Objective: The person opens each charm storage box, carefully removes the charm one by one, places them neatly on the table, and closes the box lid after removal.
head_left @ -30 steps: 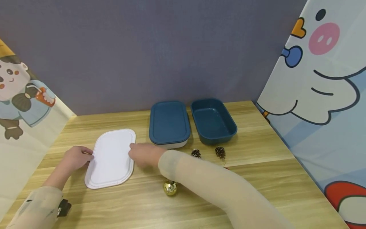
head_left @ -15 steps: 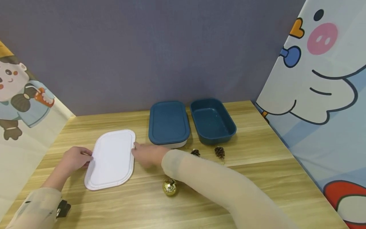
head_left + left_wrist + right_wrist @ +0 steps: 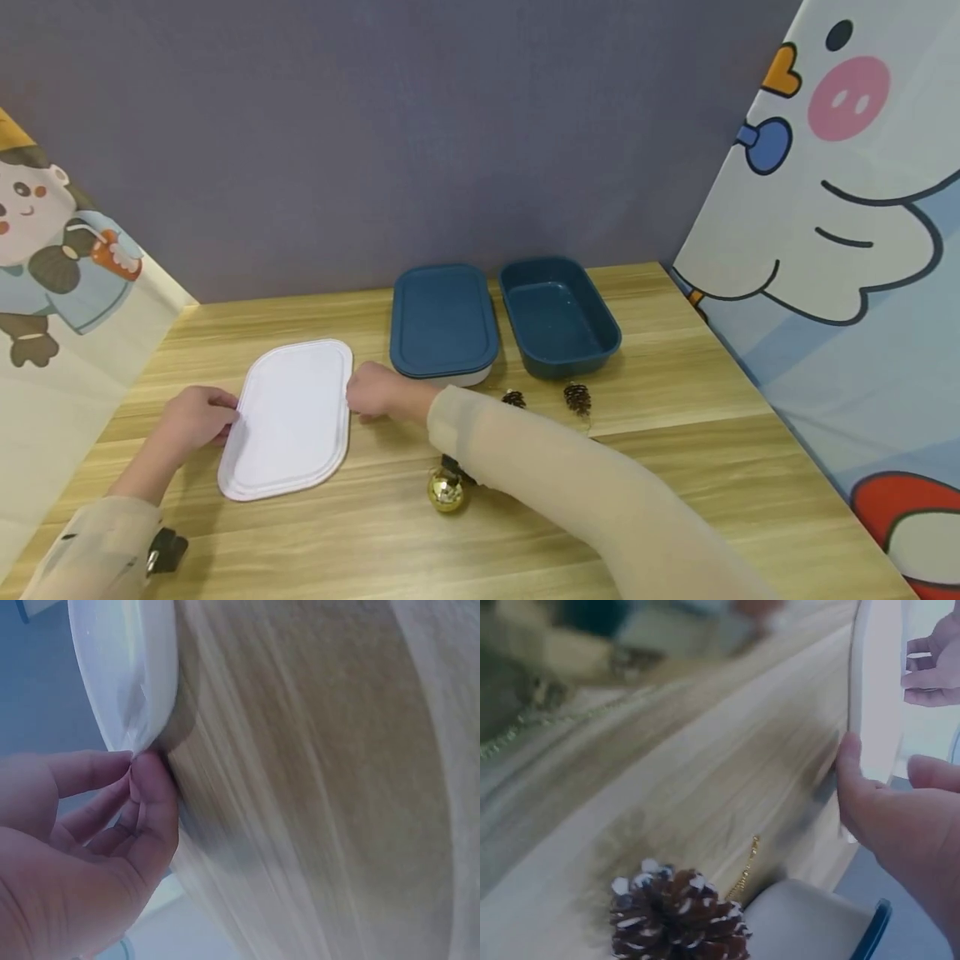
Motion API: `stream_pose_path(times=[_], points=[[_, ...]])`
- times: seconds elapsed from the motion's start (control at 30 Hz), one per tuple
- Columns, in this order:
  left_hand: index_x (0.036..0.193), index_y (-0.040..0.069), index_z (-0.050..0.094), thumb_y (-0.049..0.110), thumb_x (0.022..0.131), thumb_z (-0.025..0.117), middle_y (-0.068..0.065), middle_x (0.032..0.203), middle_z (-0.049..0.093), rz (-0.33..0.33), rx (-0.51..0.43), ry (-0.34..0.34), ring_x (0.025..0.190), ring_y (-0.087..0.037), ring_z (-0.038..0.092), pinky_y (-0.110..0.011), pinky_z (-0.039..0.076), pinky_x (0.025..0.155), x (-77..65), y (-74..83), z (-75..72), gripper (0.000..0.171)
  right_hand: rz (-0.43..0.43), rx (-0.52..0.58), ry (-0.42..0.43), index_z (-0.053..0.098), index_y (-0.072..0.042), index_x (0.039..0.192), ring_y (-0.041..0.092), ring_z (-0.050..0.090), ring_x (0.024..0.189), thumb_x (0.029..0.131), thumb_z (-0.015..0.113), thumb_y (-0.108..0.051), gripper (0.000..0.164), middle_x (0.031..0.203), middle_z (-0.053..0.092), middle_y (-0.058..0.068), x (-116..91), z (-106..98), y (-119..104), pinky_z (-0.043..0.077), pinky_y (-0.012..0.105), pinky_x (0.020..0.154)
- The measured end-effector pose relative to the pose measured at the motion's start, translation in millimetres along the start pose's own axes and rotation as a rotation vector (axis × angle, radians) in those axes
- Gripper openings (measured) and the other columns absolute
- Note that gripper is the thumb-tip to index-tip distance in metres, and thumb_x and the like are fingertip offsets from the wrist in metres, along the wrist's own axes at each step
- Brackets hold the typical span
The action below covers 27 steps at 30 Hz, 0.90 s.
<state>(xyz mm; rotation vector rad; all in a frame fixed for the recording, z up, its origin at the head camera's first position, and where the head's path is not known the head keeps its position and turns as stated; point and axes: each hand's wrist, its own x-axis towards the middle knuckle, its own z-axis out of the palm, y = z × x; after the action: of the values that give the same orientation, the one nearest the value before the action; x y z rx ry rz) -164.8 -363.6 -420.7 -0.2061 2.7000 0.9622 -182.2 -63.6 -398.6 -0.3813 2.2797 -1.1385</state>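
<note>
A white plastic lid with rounded corners lies at the left of the table. At its left edge my left hand pinches the rim between thumb and index finger; the left wrist view shows that lid rim between the fingertips. My right hand is at the opposite long edge, fingers curled against it. In the right wrist view the right thumb lies along the lid's side, and the index finger is bent above; the other fingers are mostly hidden.
Behind stand a box with a dark blue lid and an open blue box. Pine cones and a shiny gold ball lie near my right forearm. Printed cartoon panels and a grey wall enclose the table.
The white lid has shifted very slightly left and toward me. My right hand, pulled back a little from over its edge, has turned so its knuckles sit higher. My left hand stays on the rim.
</note>
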Motion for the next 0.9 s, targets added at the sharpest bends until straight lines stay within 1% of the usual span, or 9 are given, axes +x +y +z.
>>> stream_pose_path(times=[0.1,0.17,0.23,0.3,0.33,0.4,0.6,0.77,0.9], points=[[0.128,-0.028,0.054,0.002,0.101,0.058,-0.024,0.096,0.072,-0.005,-0.053,0.007,0.078,-0.011,0.067,-0.029,0.064,0.067,-1.1,-5.3,-2.7,0.04,0.032,0.254,0.036,0.037,-0.013,0.057,0.01,0.041,0.051,0.097,0.051,0.011,0.049,0.058,0.044,0.0,-5.2,2.4,-3.7,0.042,0.021,0.054],[0.131,-0.029,0.051,0.004,0.103,0.058,-0.017,0.094,0.073,-0.006,-0.101,0.006,0.077,-0.009,0.067,-0.028,0.064,0.068,-2.7,-8.1,-5.6,0.044,0.019,0.322,0.072,0.055,-0.002,0.065,0.01,0.049,0.055,0.097,0.053,0.011,0.035,0.064,0.053,0.002,-6.0,2.8,-6.2,0.049,0.022,0.057],[0.136,-0.028,0.047,0.006,0.105,0.056,-0.009,0.093,0.072,-0.009,-0.143,0.005,0.077,-0.006,0.067,-0.027,0.064,0.069,-5.0,-9.6,-9.0,0.047,-0.008,0.367,0.101,0.071,0.008,0.09,0.017,0.066,0.066,0.098,0.054,0.012,0.019,0.078,0.068,0.01,-5.4,1.5,-8.6,0.061,0.025,0.069],[0.139,-0.027,0.045,0.009,0.108,0.055,-0.001,0.092,0.071,-0.002,-0.179,0.008,0.077,-0.004,0.066,-0.027,0.065,0.071,-7.9,-9.7,-12.6,0.049,-0.046,0.402,0.126,0.072,0.012,0.122,0.027,0.077,0.087,0.098,0.053,0.013,0.03,0.1,0.076,0.019,-5.1,-1.2,-10.4,0.066,0.032,0.084],[0.141,-0.027,0.044,0.011,0.108,0.055,0.003,0.091,0.07,0.002,-0.197,0.012,0.077,-0.003,0.065,-0.026,0.064,0.071,-9.7,-9.3,-14.5,0.051,-0.075,0.402,0.133,0.067,0.012,0.134,0.033,0.078,0.096,0.099,0.053,0.013,0.038,0.11,0.076,0.023,-5.1,-3.4,-11.0,0.066,0.034,0.088],[0.143,-0.026,0.043,0.015,0.11,0.056,0.011,0.09,0.067,0.012,-0.232,0.015,0.078,-0.002,0.064,-0.025,0.064,0.073,-13.1,-6.9,-18.1,0.054,-0.127,0.381,0.146,0.065,0.01,0.138,0.037,0.077,0.109,0.098,0.057,0.013,0.041,0.12,0.076,0.024,-6.4,-8.6,-12.0,0.065,0.032,0.089],[0.15,-0.019,0.04,0.027,0.11,0.06,0.024,0.097,0.065,0.065,-0.374,-0.021,0.089,0.001,0.065,-0.023,0.064,0.079,-24.7,7.5,-23.8,0.064,-0.251,0.31,0.243,0.067,0.005,0.138,0.031,0.077,0.105,0.097,0.063,0.011,0.042,0.116,0.077,0.018,-18.1,-30.8,-14.8,0.063,0.021,0.079],[0.143,-0.007,0.048,0.026,0.108,0.066,0.021,0.101,0.069,0.141,-0.481,-0.016,0.093,-0.001,0.068,-0.023,0.064,0.08,-34.7,33.5,-22.0,0.052,-0.289,0.23,0.287,0.065,-0.003,0.144,0.025,0.075,0.11,0.1,0.065,0.006,0.045,0.12,0.074,0.014,-39.7,-55.5,-12.3,0.062,0.021,0.082],[0.147,-0.013,0.045,0.023,0.108,0.066,0.023,0.102,0.069,0.203,-0.487,0.012,0.092,0.0,0.068,-0.022,0.064,0.079,-43.1,60.0,-17.7,0.057,-0.271,0.227,0.287,0.063,-0.008,0.149,0.021,0.074,0.114,0.1,0.07,0.003,0.051,0.127,0.072,0.012,-63.2,-74.0,-12.3,0.063,0.025,0.09]])
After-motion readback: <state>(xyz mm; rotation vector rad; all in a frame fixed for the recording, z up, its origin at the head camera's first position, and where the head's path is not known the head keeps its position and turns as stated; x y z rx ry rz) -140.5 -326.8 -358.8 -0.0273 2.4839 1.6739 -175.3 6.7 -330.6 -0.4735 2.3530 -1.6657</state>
